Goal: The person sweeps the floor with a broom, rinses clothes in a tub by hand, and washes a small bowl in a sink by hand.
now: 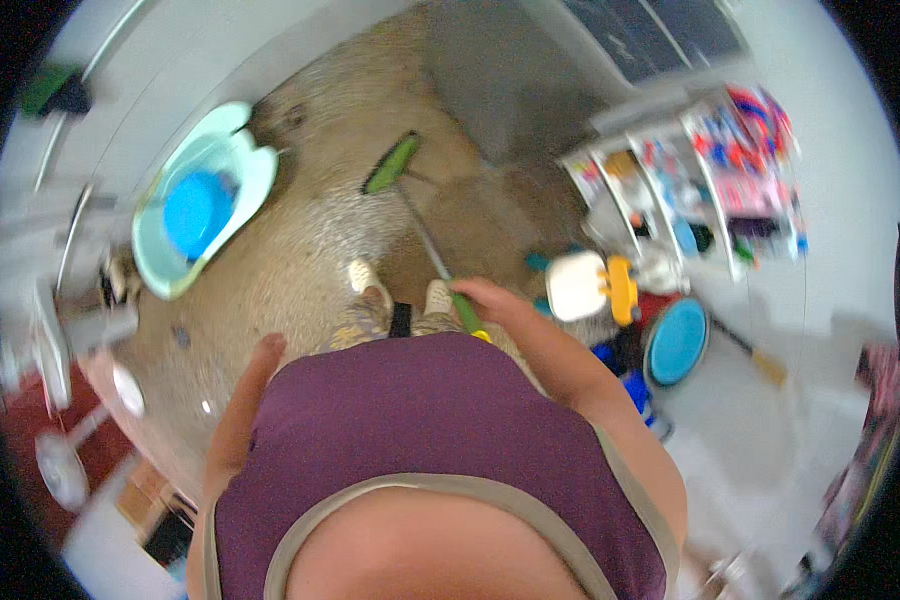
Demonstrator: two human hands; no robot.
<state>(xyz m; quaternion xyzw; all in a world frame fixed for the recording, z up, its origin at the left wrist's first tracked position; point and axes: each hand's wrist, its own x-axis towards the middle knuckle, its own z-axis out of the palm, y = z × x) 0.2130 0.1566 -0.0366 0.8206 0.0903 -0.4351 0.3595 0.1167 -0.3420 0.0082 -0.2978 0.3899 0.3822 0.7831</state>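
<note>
My right hand (487, 300) grips the green upper end of the handle (465, 311) of a long-handled floor brush or squeegee. Its grey pole (424, 232) runs forward to a green head (394, 165) with a dark edge, which rests on the wet-looking brown floor (330, 225). At my left side hangs my left hand (272, 346), with nothing seen in it; blur hides how its fingers are set. My feet, in pale clogs (361, 275), stand just behind the brush head.
A mint-green baby bathtub (148, 251) holding a blue basin (195, 214) lies at left. On the right are a small white and yellow chair (577, 286), a crowded white shelf rack (709, 191) and a tilted blue basin (676, 341). A white fan (64, 469) stands at lower left.
</note>
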